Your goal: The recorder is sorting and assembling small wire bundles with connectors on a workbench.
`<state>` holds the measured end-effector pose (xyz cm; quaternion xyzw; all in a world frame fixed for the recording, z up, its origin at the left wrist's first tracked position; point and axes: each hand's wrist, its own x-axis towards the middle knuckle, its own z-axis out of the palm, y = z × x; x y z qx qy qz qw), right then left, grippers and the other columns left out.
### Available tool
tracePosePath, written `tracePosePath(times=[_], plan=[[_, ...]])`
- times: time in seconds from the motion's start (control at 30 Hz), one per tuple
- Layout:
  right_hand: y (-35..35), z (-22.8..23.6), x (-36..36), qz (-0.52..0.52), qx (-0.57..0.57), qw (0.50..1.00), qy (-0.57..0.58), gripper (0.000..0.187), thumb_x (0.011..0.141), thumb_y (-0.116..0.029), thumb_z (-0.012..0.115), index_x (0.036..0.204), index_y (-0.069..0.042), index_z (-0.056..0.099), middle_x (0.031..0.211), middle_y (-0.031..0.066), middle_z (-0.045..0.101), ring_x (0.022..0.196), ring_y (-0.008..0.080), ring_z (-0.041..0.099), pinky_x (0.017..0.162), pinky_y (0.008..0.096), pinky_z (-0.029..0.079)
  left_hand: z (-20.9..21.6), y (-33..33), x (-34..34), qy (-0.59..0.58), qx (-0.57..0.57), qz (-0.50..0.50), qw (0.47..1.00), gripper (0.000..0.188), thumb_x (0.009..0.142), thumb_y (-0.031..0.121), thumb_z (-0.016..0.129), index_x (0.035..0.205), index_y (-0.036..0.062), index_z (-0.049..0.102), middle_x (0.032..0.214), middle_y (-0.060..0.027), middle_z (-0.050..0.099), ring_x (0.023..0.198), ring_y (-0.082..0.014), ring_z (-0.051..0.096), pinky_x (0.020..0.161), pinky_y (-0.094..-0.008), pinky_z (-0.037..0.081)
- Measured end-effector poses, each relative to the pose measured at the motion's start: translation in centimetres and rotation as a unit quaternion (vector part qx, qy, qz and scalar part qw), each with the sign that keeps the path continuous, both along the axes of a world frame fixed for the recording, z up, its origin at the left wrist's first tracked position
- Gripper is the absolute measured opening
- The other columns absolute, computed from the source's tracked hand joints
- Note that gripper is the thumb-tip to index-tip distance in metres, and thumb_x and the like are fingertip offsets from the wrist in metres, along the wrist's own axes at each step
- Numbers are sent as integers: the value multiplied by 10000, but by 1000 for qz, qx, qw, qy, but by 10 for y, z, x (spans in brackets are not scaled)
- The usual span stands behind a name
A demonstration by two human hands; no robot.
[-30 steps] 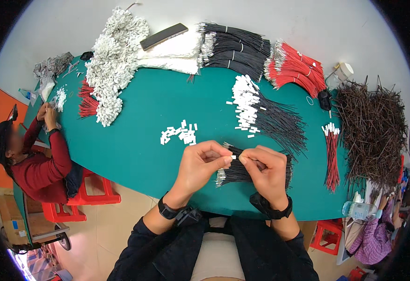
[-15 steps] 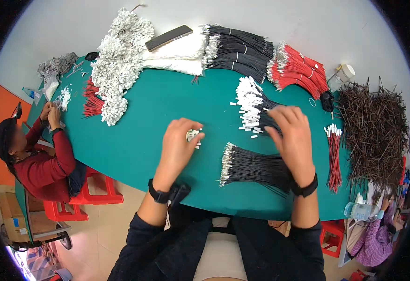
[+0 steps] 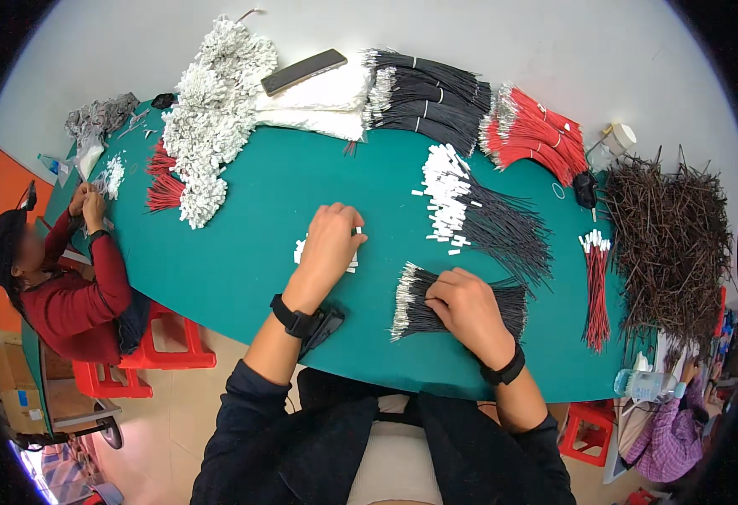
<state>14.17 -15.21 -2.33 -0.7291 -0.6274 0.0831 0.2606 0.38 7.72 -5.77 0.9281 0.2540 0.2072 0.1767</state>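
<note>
My left hand (image 3: 329, 248) is closed over a small group of white connector housings (image 3: 351, 263) on the green table, with a white piece showing at its fingertips. My right hand (image 3: 467, 311) rests on a flat bundle of black wires (image 3: 419, 296) with silvery terminals at their left ends. Its thumb and index finger are pinched together at the wires. Farther back lies a pile of black wires with white housings (image 3: 448, 189) fitted on their left ends. Under my left wrist, by the front edge, sits a black object (image 3: 325, 326) that I cannot make out.
White connectors (image 3: 209, 126), tied black wire bundles (image 3: 428, 97), red bundles (image 3: 537, 135) and a dark phone-like slab (image 3: 304, 71) line the back. A brown wire heap (image 3: 668, 244) and a bottle (image 3: 648, 384) are right. A person in red (image 3: 82, 295) works at the left.
My right hand has come down and left from the housed black wires to the bare black bundle. My left hand has turned over and shifted slightly, its fingers closing over the white housings.
</note>
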Motion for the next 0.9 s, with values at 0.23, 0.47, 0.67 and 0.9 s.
tracePosePath(times=[0.23,0.47,0.67,0.9], plan=[[-4,-2,2,-15,46,995,88,71,822,-30,739,881,-10,707,877,108,709,840,324,653,742,407,534,32,-29,-5,-132,-382,-18,915,157,824,-35,796,938,-7,691,839,-74,742,749,-129,698,704,-268,572],[-15,18,-5,-103,94,937,320,50,896,24,717,945,25,710,826,103,710,690,145,673,614,268,512,37,-59,1,-261,-616,-93,738,136,865,-62,755,975,-13,693,964,-166,766,920,-218,757,821,-319,619],[-14,44,-17,-141,167,925,312,82,873,19,757,955,12,749,737,39,666,633,49,584,545,213,428,42,-70,-1,-270,-684,-83,672,69,901,-30,730,949,-6,686,944,-159,752,868,-196,737,806,-319,610],[-13,47,-22,-160,198,930,266,98,833,24,789,926,-1,769,681,23,622,554,50,496,493,225,340,39,-78,-5,-287,-721,-77,626,52,941,28,709,961,1,669,829,-79,698,723,-144,660,693,-265,544]])
